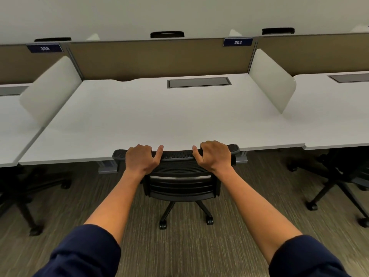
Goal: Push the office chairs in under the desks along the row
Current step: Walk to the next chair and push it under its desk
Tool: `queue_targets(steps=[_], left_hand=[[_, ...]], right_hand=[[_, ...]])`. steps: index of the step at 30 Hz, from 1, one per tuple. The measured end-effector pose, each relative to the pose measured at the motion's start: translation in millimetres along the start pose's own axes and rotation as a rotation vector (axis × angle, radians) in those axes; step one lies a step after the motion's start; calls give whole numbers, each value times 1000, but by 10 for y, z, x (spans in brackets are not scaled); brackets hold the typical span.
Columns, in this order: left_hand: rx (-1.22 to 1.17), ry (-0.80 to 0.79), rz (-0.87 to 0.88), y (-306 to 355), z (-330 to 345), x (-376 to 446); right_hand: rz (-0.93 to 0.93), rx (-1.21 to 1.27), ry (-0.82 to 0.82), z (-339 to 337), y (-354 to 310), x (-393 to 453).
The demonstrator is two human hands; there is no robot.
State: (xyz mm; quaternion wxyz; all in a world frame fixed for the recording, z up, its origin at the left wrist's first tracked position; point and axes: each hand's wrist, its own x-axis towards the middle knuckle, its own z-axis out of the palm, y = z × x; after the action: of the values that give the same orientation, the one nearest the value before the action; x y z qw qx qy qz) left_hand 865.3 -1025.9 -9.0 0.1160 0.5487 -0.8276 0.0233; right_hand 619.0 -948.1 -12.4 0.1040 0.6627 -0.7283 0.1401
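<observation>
A black mesh-backed office chair (179,184) stands in front of me at the white desk (159,116) marked 304. The top of its backrest touches or sits just at the desk's front edge, and its seat is hidden under the desktop. My left hand (140,158) grips the left part of the backrest's top rim. My right hand (214,155) grips the right part of the same rim. Both thumbs point inward along the rim. The chair's wheeled base (186,214) shows on the carpet below.
Another black chair (339,182) sits under the desk to the right, and a chair base (26,198) shows under desk 305 on the left. White dividers (273,80) separate the desktops. A brown back panel (159,58) runs behind them. Striped carpet (189,248) covers the floor.
</observation>
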Motion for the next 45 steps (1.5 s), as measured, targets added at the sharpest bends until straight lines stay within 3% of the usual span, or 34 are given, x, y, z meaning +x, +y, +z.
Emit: queue_targets(steps=[11, 17, 25, 33, 45], left_hand=[[24, 46, -5, 112, 188, 156], [-11, 3, 49, 96, 171, 190], [-59, -56, 101, 242, 96, 187], [-107, -63, 325, 906, 27, 184], [-159, -139, 713, 2318, 208, -194]], right_hand=[[-28, 19, 32, 244, 259, 180], [-21, 2, -29, 205, 277, 201], [42, 16, 5, 149, 277, 60], [209, -31, -47, -66, 425, -471], [607, -160, -15, -446, 1218, -1857]])
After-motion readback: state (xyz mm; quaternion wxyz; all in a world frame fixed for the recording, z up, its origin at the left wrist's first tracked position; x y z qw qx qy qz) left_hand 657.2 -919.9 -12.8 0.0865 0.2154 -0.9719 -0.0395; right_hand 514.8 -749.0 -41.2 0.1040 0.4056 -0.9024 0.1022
